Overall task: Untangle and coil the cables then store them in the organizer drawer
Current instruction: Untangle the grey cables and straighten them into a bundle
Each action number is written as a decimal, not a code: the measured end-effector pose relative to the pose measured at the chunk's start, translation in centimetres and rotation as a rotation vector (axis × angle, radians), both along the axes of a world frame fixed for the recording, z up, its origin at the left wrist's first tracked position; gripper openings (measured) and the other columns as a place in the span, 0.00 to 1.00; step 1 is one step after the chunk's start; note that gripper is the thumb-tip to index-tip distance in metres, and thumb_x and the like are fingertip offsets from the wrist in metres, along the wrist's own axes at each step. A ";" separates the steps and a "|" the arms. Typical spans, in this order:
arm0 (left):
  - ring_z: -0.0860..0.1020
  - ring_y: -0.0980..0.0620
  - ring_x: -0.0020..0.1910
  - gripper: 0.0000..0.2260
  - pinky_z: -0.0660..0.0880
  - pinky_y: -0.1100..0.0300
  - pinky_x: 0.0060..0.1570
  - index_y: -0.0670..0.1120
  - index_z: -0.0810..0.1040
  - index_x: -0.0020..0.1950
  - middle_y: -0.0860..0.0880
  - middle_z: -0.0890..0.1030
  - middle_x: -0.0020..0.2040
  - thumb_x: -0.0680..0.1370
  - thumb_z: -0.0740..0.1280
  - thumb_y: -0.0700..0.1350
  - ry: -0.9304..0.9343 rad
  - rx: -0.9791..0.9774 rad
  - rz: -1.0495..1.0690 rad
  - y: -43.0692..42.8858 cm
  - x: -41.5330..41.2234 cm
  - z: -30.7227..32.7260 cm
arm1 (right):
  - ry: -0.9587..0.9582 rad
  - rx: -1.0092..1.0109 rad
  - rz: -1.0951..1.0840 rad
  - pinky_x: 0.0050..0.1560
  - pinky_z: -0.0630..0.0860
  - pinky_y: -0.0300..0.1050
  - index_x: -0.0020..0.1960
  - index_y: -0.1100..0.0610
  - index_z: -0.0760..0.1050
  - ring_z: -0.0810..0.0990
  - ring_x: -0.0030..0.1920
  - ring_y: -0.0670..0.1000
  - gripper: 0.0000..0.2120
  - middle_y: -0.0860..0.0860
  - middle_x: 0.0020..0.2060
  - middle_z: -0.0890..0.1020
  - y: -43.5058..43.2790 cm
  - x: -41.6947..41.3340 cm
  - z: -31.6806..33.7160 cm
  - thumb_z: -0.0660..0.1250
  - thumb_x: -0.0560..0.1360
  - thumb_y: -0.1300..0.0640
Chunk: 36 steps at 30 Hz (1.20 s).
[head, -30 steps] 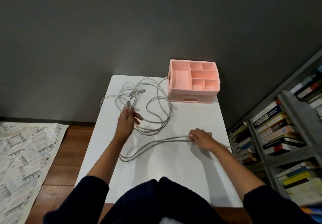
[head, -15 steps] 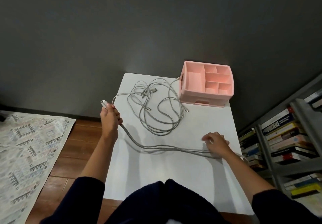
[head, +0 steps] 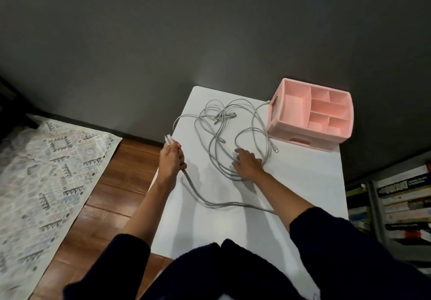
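On the table (head: 303, 183), beside the organizer (head: 310, 113), the cables (head: 217, 136) lie tangled mid-top; the right hand (head: 248, 163) presses them with flat spread fingers while the left hand (head: 171, 159) fists one end, so pulling may tighten the snarl

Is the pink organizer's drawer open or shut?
Shut: the drawer front of the pink plastic organizer sits flush, not pulled out.
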<state>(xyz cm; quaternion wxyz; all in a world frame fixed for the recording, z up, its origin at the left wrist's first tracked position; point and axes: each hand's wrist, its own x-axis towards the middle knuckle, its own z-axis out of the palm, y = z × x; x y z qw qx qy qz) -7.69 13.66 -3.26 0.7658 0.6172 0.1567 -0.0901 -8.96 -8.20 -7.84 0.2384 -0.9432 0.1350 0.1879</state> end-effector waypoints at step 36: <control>0.75 0.56 0.28 0.15 0.72 0.61 0.33 0.46 0.67 0.41 0.47 0.77 0.35 0.84 0.51 0.49 0.185 0.082 -0.028 -1.7 0.3 -2.1 | -0.061 -0.089 0.191 0.64 0.58 0.53 0.72 0.45 0.60 0.63 0.67 0.57 0.39 0.51 0.68 0.64 -2.4 -0.5 1.7 0.74 0.65 0.49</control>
